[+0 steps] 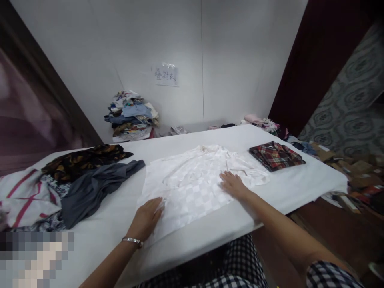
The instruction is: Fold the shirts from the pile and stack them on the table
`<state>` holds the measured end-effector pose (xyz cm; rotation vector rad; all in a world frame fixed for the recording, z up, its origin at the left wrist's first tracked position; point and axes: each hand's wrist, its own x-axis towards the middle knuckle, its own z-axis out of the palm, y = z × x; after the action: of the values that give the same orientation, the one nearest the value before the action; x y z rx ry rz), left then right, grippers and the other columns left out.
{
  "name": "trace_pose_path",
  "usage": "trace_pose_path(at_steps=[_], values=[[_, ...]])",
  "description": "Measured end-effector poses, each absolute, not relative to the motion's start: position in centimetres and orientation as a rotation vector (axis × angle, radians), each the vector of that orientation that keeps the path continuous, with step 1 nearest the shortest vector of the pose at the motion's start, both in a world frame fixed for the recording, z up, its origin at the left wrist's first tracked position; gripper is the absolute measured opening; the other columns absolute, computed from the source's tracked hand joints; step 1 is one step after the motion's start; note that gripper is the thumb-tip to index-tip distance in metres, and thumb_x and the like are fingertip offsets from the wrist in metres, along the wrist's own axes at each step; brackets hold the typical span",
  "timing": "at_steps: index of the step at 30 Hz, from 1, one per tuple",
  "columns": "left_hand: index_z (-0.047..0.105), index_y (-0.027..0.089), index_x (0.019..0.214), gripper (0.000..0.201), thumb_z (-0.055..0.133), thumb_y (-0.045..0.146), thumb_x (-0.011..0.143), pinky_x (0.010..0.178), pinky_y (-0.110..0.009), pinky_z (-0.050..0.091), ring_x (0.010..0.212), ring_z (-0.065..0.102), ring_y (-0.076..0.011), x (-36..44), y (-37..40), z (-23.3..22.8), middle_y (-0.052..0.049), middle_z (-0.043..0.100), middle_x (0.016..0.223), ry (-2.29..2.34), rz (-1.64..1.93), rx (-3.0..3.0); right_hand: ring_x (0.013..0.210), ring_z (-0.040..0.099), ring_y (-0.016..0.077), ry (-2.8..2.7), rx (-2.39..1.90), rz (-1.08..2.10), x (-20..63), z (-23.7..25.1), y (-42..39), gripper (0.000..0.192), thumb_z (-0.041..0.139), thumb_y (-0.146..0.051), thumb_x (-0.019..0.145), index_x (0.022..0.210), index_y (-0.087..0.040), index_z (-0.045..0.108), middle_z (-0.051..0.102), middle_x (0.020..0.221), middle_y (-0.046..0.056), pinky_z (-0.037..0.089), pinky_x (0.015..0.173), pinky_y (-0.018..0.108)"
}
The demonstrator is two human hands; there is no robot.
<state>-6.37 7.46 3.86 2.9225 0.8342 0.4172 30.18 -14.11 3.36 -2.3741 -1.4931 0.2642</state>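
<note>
At the table's (114,224) near edge, the left hand (147,218) lies flat, fingers spread, on the near left corner of the white checkered shirt (192,180). The right hand (233,185) rests flat and loose on the shirt's right side. The shirt is spread mid-table. A folded plaid shirt (276,155) sits toward the far right corner, and a heap of dark clothes (87,176) lies along the left edge.

Silver bracelet (133,241) on left wrist; black-white checked clothing (327,276).

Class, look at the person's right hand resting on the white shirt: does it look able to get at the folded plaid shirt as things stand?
Probably yes. The right hand lies flat on the white shirt, and the folded plaid shirt sits on the same table further out to the right, with only bare tabletop between them.
</note>
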Motion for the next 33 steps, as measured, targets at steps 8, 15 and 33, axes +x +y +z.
trace_pose_path(at_steps=[8, 15, 33], values=[[0.069, 0.019, 0.089, 0.033, 0.04, 0.034, 0.085, 0.084, -0.04, 0.048, 0.088, 0.061, -0.0269, -6.1, 7.0, 6.0, -0.01, 0.069, 0.089, 1.098, 0.376, 2.886, 0.122, 0.05, 0.0268, -1.374, -2.41, -0.041, 32.8, 4.3, -14.5, 0.039, 0.044, -0.029, 0.089, 0.121, -0.014, 0.06, 0.063, 0.123, 0.013, 0.031, 0.103, 0.044], [0.069, 0.02, 0.09, 0.032, 0.04, 0.035, 0.085, 0.087, -0.035, 0.046, 0.094, 0.061, -0.0239, -4.8, 8.4, 9.0, -0.008, 0.07, 0.095, 1.236, 0.462, 2.753, 0.119, 0.05, 0.0238, -1.433, -2.383, -0.055, 33.1, 2.9, -14.7, 0.033, 0.042, -0.03, 0.089, 0.108, -0.02, 0.067, 0.062, 0.125, 0.009, 0.033, 0.099, 0.04], [0.053, 0.019, 0.133, 0.056, 0.042, 0.052, 0.089, 0.106, -0.053, 0.036, 0.133, 0.042, -0.031, -4.5, 2.6, 2.7, -0.014, 0.049, 0.141, 0.87, 0.37, 2.988, 0.144, 0.017, 0.0296, -1.863, -2.201, 0.154, 26.9, 4.4, -13.4, 0.06, 0.035, -0.057, 0.093, 0.143, -0.025, 0.041, 0.028, 0.154, 0.011, 0.018, 0.112, 0.056]])
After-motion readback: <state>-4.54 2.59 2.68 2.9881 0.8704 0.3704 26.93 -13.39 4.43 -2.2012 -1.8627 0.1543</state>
